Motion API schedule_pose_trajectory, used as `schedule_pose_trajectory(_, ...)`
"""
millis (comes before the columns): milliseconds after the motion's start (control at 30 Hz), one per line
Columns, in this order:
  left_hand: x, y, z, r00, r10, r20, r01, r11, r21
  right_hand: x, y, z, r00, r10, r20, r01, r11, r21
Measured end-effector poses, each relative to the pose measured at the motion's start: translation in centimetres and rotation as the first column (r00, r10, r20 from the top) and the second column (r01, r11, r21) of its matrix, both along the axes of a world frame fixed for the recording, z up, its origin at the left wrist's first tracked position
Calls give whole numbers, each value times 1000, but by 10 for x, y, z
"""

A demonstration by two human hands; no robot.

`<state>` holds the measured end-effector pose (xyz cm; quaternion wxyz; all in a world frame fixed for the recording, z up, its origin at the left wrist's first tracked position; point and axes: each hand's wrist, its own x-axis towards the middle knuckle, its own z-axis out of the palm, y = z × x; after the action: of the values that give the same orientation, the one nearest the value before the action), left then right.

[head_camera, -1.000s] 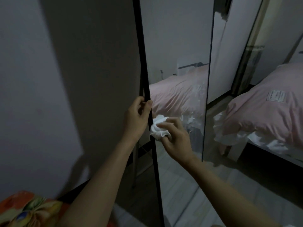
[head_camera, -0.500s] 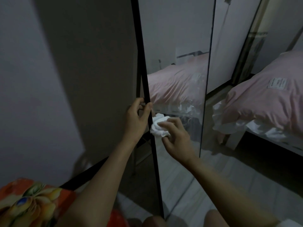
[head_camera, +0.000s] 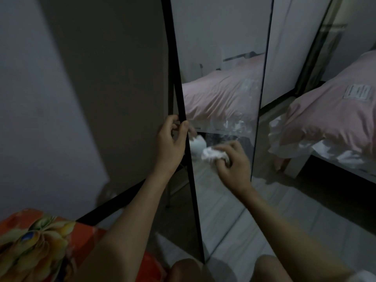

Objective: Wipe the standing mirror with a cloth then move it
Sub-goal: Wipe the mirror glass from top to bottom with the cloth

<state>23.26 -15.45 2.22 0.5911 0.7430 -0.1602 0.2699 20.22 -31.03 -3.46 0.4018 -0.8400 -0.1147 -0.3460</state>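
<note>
Wiping is the step now: the left hand [head_camera: 171, 143] grips the mirror [head_camera: 221, 82] edge, the right hand [head_camera: 234, 165] rubs a bunched cloth [head_camera: 212, 153] just beside that grip, and next it likely needs to rub farther across the glass.

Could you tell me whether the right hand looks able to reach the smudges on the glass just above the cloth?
Probably yes: the right hand presses the cloth just below the smudges, with bare glass between.

R hand [head_camera: 234, 165] w/ cloth [head_camera: 212, 154] on mirror [head_camera: 221, 68]
</note>
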Motion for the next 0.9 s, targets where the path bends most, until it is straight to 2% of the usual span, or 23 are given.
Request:
schedule_pose_trajectory(100, 1, -1, -2, 1000, 7, -8, -7, 1000, 15, 24, 1, 38, 992, -71, 103, 61, 993, 101)
schedule_pose_trajectory(233, 0, -1, -4, 1000, 12, -8, -12, 999, 35, 46, 3, 68, 992, -61, 107, 41, 984, 175)
schedule_pose_trajectory(400, 1, 0, -4, 999, 39, -3, -39, 999, 16, 44, 5, 33, 994, 4, 110, -15, 995, 97)
schedule_pose_trajectory(567, 1, 2, -8, 998, 68, -6, -68, 998, -2, 12, 0, -48, 990, 59, -128, -68, 995, -69)
schedule_pose_trajectory(700, 1, 4, -8, 997, 71, -16, -70, 998, 2, 8, -13, -44, 945, 22, -327, -69, 989, -133)
schedule_pose_trajectory(800, 2, 3, -8, 996, 83, -22, -83, 997, -3, 8, -16, -9, 986, -16, -166, 14, 1000, -11)
schedule_pose_trajectory(900, 2, 0, -6, 998, 60, -34, -61, 998, -18, 16, -11, 15, 999, 11, -43, -8, 999, 52)
